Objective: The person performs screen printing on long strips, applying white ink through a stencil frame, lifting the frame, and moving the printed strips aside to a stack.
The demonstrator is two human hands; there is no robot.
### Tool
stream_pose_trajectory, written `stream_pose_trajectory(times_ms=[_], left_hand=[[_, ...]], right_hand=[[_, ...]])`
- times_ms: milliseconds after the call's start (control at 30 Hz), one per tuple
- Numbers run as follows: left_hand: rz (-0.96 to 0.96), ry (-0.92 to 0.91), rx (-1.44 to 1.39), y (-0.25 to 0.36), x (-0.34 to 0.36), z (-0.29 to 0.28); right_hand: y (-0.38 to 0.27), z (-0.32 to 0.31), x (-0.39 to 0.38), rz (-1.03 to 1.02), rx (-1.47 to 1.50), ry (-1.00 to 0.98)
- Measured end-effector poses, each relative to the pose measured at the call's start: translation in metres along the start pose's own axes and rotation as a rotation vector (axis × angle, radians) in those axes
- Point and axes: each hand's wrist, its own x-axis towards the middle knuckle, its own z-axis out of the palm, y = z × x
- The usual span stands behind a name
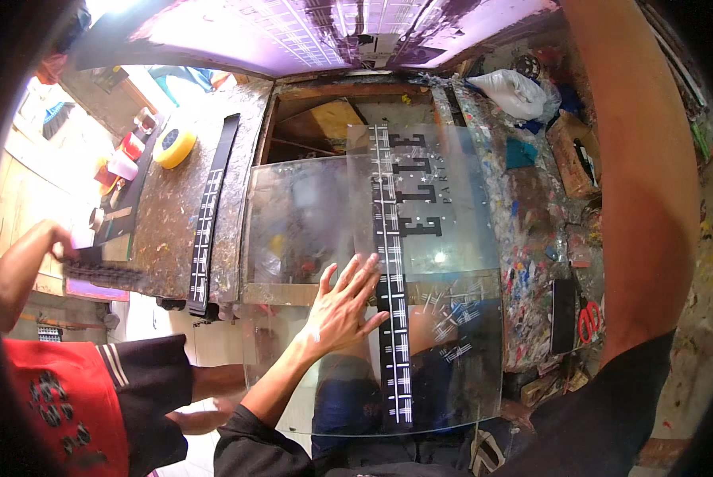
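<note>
My left hand lies with spread fingers on a glass sheet, its fingertips and thumb touching the edge of a long black strip. White line patterns run along this strip, which stretches lengthwise over the glass. Beside its far part, a see-through film bears large black letters. Raised at the far side is a printing screen with a purple-white mesh and line patterns. My right arm reaches up past the top edge of the head view, so the right hand is out of sight.
Another black patterned strip lies on the left bench near a yellow tape roll. Red scissors, a dark flat slab and a white plastic bag are on the paint-stained right side. At left stands a person in red.
</note>
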Motion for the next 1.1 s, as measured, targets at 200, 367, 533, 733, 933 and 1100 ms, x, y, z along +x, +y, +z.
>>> stream_pose_trajectory(times_ms=[200, 367, 533, 733, 933, 1100], left_hand=[[0.047, -0.057, 0.009, -0.003, -0.003, -0.003], [0.036, -0.06, -0.013, -0.001, 0.002, -0.005], [0.033, -0.059, -0.029, -0.002, 0.003, -0.004], [-0.302, 0.17, -0.162, 0.015, 0.033, 0.005], [-0.071, 0.223, -1.185, 0.054, 0.119, -0.006], [-0.209, 1.131, -1.628, 0.053, 0.028, -0.127]], right_hand=[[-0.001, 0.002, 0.001, 0.0, 0.013, -0.001], [0.001, 0.006, 0.004, 0.002, 0.014, -0.001], [0.003, 0.011, 0.008, 0.007, 0.014, -0.005], [0.0, 0.006, 0.011, 0.04, -0.058, -0.009], [-0.03, -0.008, -0.012, 0.193, -0.091, 0.038], [-0.086, -0.023, -0.116, 0.105, 0.132, 0.106]])
